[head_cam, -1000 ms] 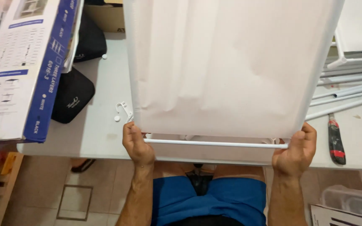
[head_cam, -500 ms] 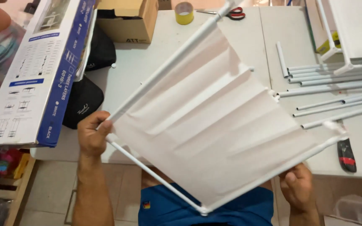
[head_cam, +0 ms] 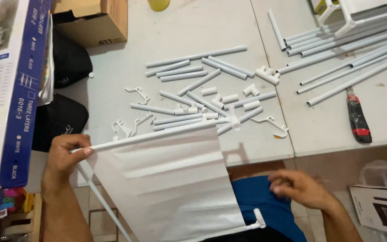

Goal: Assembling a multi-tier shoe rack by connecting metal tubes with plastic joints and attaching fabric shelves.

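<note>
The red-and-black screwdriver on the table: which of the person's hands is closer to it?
Right. The right hand hovers below-left of the screwdriver; the left hand grips a rod far across.

Hands: two, a left hand [head_cam: 66, 154] and a right hand [head_cam: 298, 188]
Fabric shelf panel [head_cam: 166, 179] on white rods: one
Desks: two, a left desk [head_cam: 193, 31] and a right desk [head_cam: 337, 121], set edge to edge
Short white tubes [head_cam: 196, 57] on the left desk: about a dozen, some overlapping, exact count unclear
Long white tubes [head_cam: 350, 67] on the right desk: roughly ten, bundled, hard to separate
White plastic hooks [head_cam: 272, 123]: four
Screwdriver [head_cam: 358, 118] with red and black handle: one
Black pouches [head_cam: 61, 118]: two
Cardboard box [head_cam: 97, 22]: one
Blue and white product carton [head_cam: 7, 94]: one
</note>
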